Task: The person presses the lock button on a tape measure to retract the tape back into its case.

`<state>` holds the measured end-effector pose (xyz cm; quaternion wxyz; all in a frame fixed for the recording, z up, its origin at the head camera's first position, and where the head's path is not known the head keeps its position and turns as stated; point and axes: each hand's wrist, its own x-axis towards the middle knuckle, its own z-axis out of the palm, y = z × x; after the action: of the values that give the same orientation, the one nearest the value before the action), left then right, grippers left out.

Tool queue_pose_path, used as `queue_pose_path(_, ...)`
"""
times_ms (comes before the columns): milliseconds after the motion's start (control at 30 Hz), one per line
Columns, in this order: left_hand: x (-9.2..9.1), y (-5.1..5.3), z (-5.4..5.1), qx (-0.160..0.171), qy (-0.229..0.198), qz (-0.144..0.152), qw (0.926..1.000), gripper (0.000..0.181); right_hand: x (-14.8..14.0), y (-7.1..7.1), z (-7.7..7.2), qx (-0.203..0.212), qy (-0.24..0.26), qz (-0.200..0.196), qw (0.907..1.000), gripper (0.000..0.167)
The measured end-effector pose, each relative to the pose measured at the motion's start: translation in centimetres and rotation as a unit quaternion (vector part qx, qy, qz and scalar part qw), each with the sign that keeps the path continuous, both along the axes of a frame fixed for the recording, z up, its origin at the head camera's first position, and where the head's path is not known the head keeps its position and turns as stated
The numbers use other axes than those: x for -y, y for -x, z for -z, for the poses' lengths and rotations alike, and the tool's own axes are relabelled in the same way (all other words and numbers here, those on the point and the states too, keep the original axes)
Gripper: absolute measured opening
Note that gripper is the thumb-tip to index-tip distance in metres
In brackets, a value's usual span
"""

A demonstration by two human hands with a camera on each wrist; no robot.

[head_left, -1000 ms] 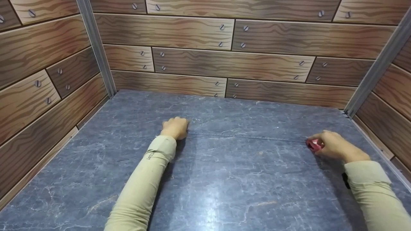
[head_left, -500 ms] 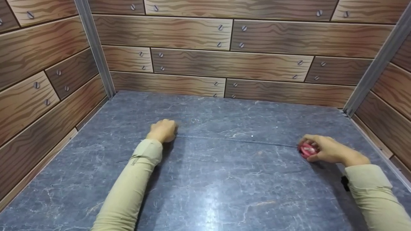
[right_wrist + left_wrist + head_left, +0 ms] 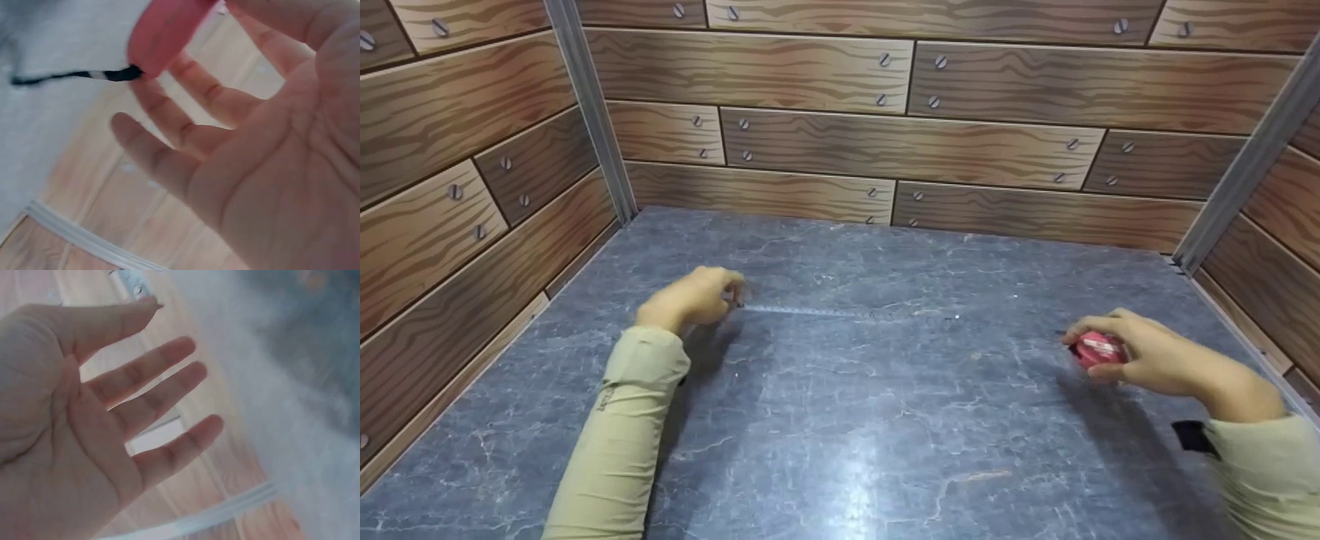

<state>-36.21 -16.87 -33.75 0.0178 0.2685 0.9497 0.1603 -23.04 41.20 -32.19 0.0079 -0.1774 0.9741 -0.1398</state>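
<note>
My right hand [image 3: 1162, 352] holds a red tape measure [image 3: 1097, 350] by its case, thumb on the near side and fingers on the far side. In the right wrist view the red case [image 3: 166, 36] sits at the fingertips, with a black strap [image 3: 73, 76] hanging from it. Over on the left, my left hand [image 3: 694, 296] pinches the end of the thin tape blade [image 3: 802, 310]. The blade stretches across toward the case and grows too faint to follow near it. In the left wrist view the other fingers [image 3: 152, 402] are spread and the index finger is hidden.
Both hands are over a dark blue-grey marbled tabletop [image 3: 840, 405]. Wood-print panels [image 3: 810, 142] wall it at the back and both sides, with grey metal posts [image 3: 592, 112] at the back corners. A black band [image 3: 1194, 437] shows at the right wrist.
My left hand has moved left with the blade end, and its fingers have loosened from a fist-like shape. The right hand stays near the same place, the case now showing more of its face.
</note>
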Motion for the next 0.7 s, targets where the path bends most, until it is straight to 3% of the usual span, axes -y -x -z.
queue_pose_path(167, 0.9, -1.5, -2.6, -0.018, -0.026, 0.004, 0.9995, 0.017, 0.7, -1.9, -1.8, -0.01, -0.004, 0.0, 0.9999, 0.042)
queue_pose_path(333, 1.6, -2.7, -4.5, -0.032, -0.044, -0.006, 0.9985, 0.021, 1.4, -3.4, -3.3, -0.045, -0.005, -0.003, 0.999, 0.041)
queue_pose_path(567, 2.1, -3.6, -5.7, -0.039, -0.047, -0.025, 0.9978, 0.017, 1.7, -4.6, -4.0, -0.131, -0.019, -0.027, 0.9909, 0.042)
queue_pose_path(700, 2.2, -3.7, -5.8, -0.031, -0.046, -0.029, 0.998, 0.014, 1.8, -4.8, -4.1, -0.142, -0.024, -0.031, 0.9891, 0.043)
